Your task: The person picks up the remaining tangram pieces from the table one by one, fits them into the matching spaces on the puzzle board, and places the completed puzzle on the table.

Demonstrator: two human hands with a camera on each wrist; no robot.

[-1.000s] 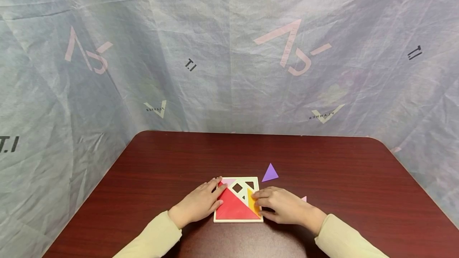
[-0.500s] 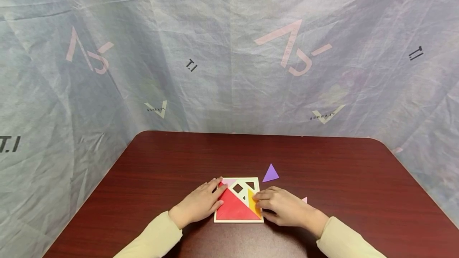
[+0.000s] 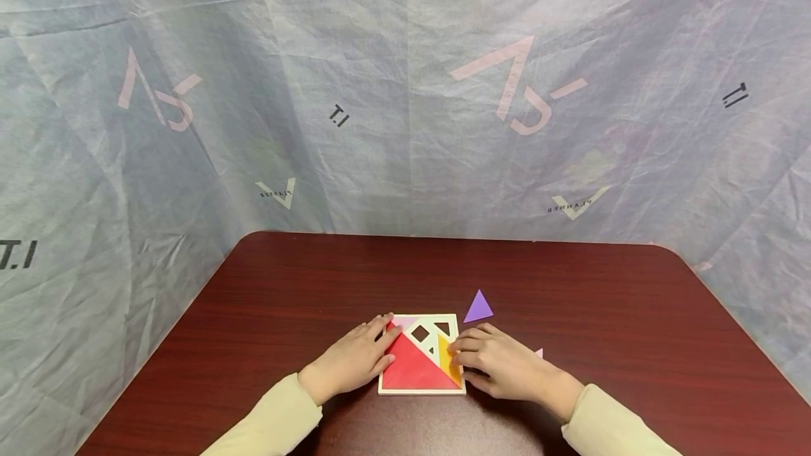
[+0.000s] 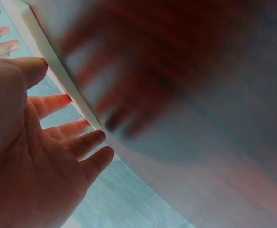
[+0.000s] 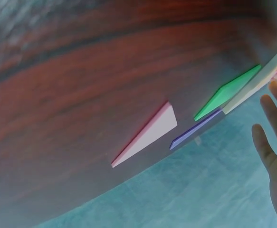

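A square, white-framed tangram board [image 3: 421,392] lies on the table. A large red triangle [image 3: 415,370], a yellow piece [image 3: 445,345] and a pale pink piece [image 3: 405,320] sit in it. My left hand [image 3: 348,361] rests on the board's left edge, fingertips over the red and pink pieces. In the left wrist view its spread fingers [image 4: 93,156] lie along the frame's side. On the right edge, the fingertips of my right hand [image 3: 500,364] touch the yellow piece, partly covering it. The thumb is by the frame. Bare square and triangular recesses show at the upper right.
A purple triangle [image 3: 479,308] lies beyond the board's right corner. A pink triangle [image 5: 150,135] and a green piece [image 5: 228,92] lie right of the board; my right hand mostly hides them in the head view. A printed grey sheet [image 3: 405,125] hangs behind the table [image 3: 304,273].
Almost nothing differs. My right hand has shifted very slightly to the right at the yellow piece, while my left hand stays on the board.
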